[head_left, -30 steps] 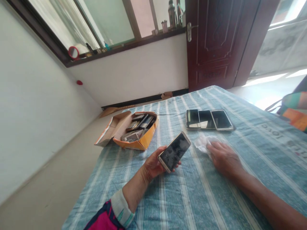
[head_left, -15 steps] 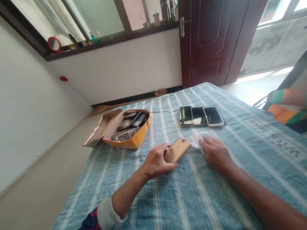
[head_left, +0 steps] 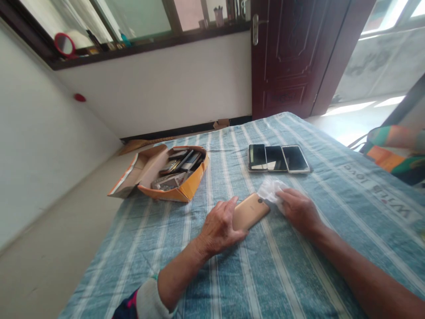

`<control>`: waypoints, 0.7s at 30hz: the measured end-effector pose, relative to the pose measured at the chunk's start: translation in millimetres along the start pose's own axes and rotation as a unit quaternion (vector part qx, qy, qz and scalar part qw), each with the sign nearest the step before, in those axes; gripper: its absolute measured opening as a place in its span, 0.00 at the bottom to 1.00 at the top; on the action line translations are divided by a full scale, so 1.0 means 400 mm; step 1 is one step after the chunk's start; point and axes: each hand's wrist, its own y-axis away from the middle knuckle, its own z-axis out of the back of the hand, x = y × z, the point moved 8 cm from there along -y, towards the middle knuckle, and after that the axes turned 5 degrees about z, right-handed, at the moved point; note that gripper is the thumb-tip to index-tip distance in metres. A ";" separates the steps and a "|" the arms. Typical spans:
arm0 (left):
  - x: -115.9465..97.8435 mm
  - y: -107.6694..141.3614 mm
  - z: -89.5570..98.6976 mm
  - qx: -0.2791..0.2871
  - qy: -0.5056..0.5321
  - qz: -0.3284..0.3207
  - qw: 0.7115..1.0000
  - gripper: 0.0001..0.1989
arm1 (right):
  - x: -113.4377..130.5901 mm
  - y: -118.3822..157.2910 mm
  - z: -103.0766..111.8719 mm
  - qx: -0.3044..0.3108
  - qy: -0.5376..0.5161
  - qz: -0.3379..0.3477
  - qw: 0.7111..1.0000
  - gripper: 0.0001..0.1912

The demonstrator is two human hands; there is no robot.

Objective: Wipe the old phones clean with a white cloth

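My left hand point(head_left: 222, 225) grips the lower end of a gold smartphone point(head_left: 251, 212), its thumb and fingers on opposite edges. The phone's back faces up, with the round camera at the far end. A crumpled white tissue point(head_left: 270, 189) is pinched in my right hand point(head_left: 299, 208), right by the phone's camera end; whether the two touch is hard to tell. Beyond my hands, three phones lie side by side, screens up: a dark one point(head_left: 257, 157), a middle one point(head_left: 276, 158) and a white-framed one point(head_left: 295, 158).
An open orange cardboard box point(head_left: 194, 179) filled with several phones stands at the left, its lid point(head_left: 133, 175) folded back. Everything rests on a blue striped cloth point(head_left: 229, 283). A dark red door point(head_left: 288, 57) and a colourful bundle point(head_left: 395, 150) are farther off.
The gold phone has turned flatter and sits lower over the cloth, shifted slightly right. My right hand has lifted the tissue a little and pinches it more tightly. The view has shifted slightly.
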 end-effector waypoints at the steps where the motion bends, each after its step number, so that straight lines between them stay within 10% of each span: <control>1: 0.005 0.003 0.005 -0.004 0.006 -0.002 1.000 0.39 | -0.004 -0.001 0.010 -0.021 -0.019 -0.009 1.000 0.17; 6: 0.071 0.036 0.060 -0.083 0.034 0.000 0.996 0.31 | 0.012 -0.002 0.024 -0.072 -0.081 -0.033 0.994 0.16; 12: 0.177 0.108 0.094 -0.147 0.074 0.074 0.984 0.21 | 0.154 0.015 -0.078 0.009 -0.077 0.083 0.993 0.20; 21: 0.146 0.148 0.066 -0.140 0.090 0.044 0.985 0.24 | 0.298 0.024 -0.116 0.028 -0.058 0.156 0.986 0.19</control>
